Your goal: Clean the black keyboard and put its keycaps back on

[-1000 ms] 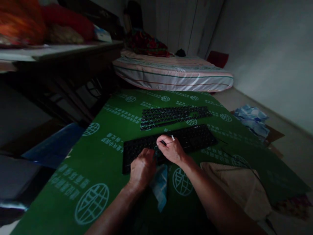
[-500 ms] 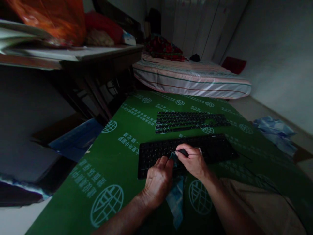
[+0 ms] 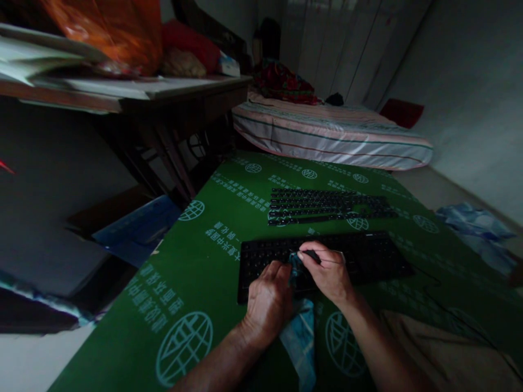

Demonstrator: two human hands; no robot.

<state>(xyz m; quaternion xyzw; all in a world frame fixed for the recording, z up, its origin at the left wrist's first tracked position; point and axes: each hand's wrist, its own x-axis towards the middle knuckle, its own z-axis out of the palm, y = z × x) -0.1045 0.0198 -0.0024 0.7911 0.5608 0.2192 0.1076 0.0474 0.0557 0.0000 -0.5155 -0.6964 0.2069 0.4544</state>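
Observation:
A black keyboard (image 3: 378,257) without its keycaps on the right part lies under my hands on the green table. My left hand (image 3: 267,299) is closed over its middle, gripping a blue checked cloth (image 3: 303,329) that hangs down toward the table's front. Just to the right, my right hand (image 3: 330,272) pinches a short black-handled tool (image 3: 312,255), its thin tip pointing left into the bunched cloth. What the tip touches is hidden. Beyond the keyboard, loose black keycaps (image 3: 310,200) are laid out in rows.
The green table (image 3: 212,267) carries printed globes and lettering. A cable (image 3: 449,313) runs off to the right, near a beige cloth (image 3: 441,348). A desk with an orange bag (image 3: 118,38) stands at left, a bed (image 3: 327,136) behind, and blue cloth (image 3: 476,228) at right.
The whole view has shifted, so everything sits slightly further right. My hands keep the same hold, with the cloth and tool tip moved only slightly over the keyboard.

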